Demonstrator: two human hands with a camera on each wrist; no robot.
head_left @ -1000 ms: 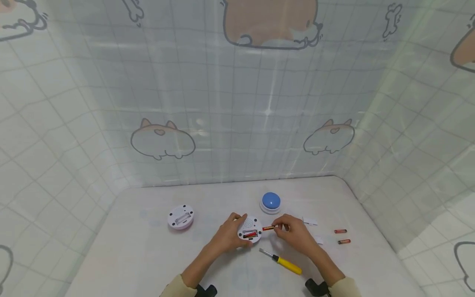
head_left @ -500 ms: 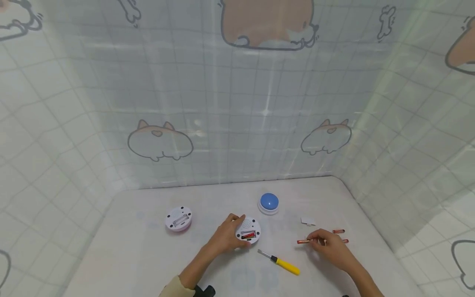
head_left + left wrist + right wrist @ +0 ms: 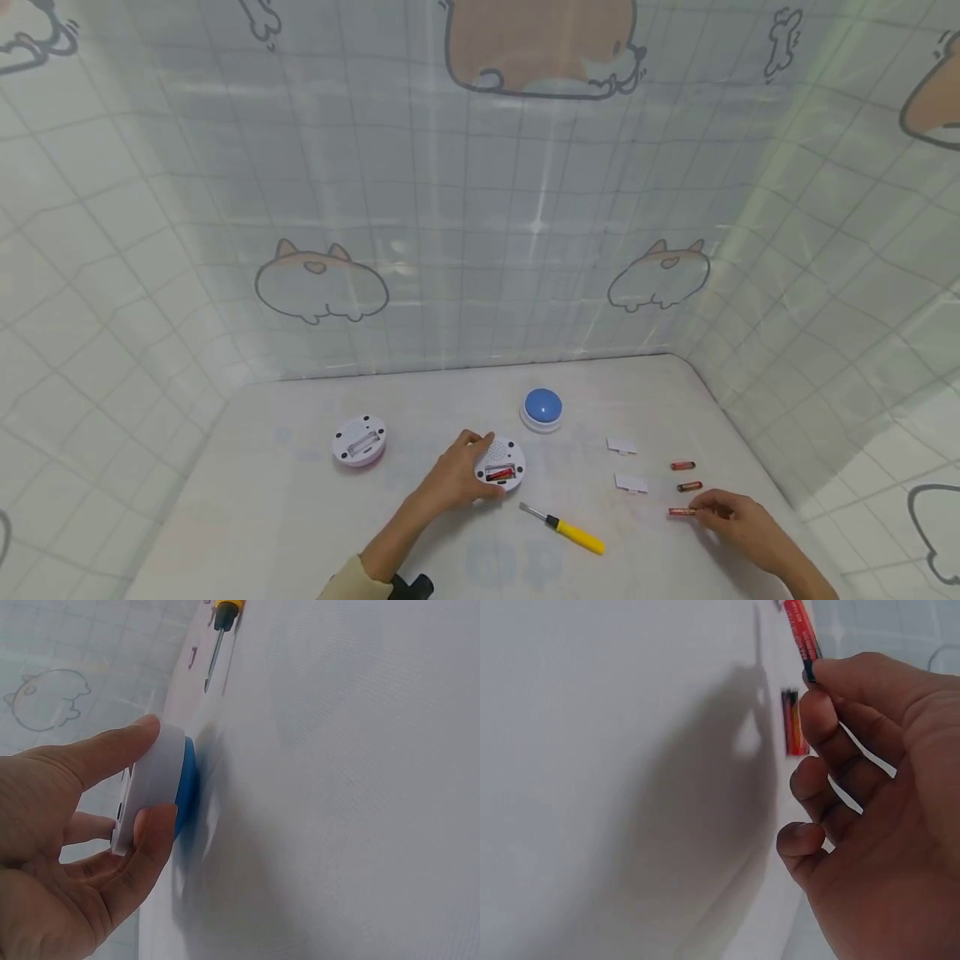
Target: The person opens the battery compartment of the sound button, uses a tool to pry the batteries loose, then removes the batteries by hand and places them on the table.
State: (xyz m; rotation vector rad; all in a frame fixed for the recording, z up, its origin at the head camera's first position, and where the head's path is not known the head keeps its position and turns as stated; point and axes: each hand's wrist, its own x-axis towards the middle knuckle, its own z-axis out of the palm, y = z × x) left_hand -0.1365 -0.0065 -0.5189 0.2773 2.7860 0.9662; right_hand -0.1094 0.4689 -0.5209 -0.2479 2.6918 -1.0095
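Note:
My left hand grips a round white push-button device by its sides, underside up. In the left wrist view its blue dome faces the table. A red battery lies in its uncovered compartment. At the right, my right hand pinches one end of another red battery between thumb and index finger, close above the table. Two loose batteries, an upper one and a lower one, lie just beyond that hand.
A screwdriver with a yellow handle lies between the hands. Two white covers lie right of centre. A blue-topped button stands at the back. Leftward, an overturned pinkish-white button device shows its battery compartment.
My right hand has moved right, away from the device, carrying the battery to beside the two loose ones. The left hand keeps hold of the device in the same place.

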